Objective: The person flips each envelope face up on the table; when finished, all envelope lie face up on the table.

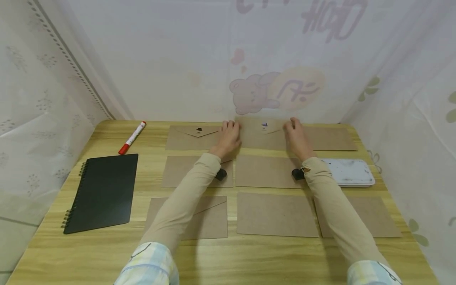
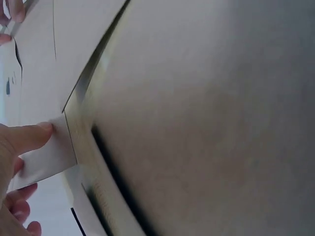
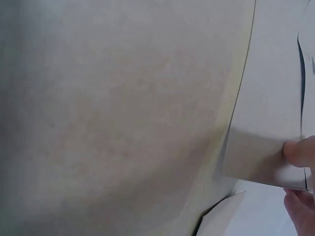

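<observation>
At the back middle of the table, both hands grip a brown kraft envelope (image 1: 261,136), its pointed flap and small dark hat print facing up. The left hand (image 1: 229,136) pinches its left end; in the left wrist view the thumb (image 2: 32,137) lies on top and fingers curl below. On the right end, the right hand (image 1: 297,138) pinches likewise, its thumb (image 3: 300,151) on the upper face. Envelopes with a flap (image 1: 192,142) and with a plain face (image 1: 331,138) flank it. Directly in front lies another plain envelope (image 1: 265,172).
More envelopes (image 1: 278,215) lie in rows toward the front. A white case (image 1: 350,173) sits at right, partly behind the right sleeve. At left are a black spiral notebook (image 1: 103,192) and a red-capped marker (image 1: 133,137). A printed curtain (image 1: 171,59) rises behind the table.
</observation>
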Motion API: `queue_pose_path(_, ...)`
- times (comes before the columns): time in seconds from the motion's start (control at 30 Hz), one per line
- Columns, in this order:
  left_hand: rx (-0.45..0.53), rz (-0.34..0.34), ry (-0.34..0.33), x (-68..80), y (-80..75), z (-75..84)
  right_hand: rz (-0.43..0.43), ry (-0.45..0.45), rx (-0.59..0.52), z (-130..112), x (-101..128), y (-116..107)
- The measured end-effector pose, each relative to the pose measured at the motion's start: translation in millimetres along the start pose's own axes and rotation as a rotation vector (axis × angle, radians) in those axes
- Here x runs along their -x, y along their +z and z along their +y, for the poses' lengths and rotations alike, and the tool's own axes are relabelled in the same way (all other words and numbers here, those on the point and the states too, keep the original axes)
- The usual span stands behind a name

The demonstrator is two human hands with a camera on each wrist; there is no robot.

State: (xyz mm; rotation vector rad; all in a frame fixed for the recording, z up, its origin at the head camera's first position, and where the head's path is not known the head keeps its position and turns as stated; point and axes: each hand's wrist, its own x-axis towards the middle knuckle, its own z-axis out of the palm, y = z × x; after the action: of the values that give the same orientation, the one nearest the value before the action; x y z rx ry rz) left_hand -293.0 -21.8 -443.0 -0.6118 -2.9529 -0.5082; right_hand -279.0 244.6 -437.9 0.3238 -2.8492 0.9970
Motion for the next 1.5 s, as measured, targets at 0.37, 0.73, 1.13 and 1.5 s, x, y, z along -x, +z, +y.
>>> queue_pose_path(0.37,-0.101,-0.067,-0.059,3.9,10.5,8.2,-0.110,-0.067,0.314,3.6,0.4,3.0)
queue_pose_path(0.73,-0.140,-0.127,-0.083,1.6,10.5,4.2,-0.268,-0.106,0.455,4.3,-3.6,4.8)
queue_pose_path(1.13,-0.200,-0.110,-0.097,3.6,9.6,9.2,-0.252,-0.144,0.519,4.4,-3.5,2.9)
queue_pose_path(1.5,-0.090,-0.017,0.000,6.6,6.5,5.7,-0.200,0.048,0.352,1.0,5.4,-4.0)
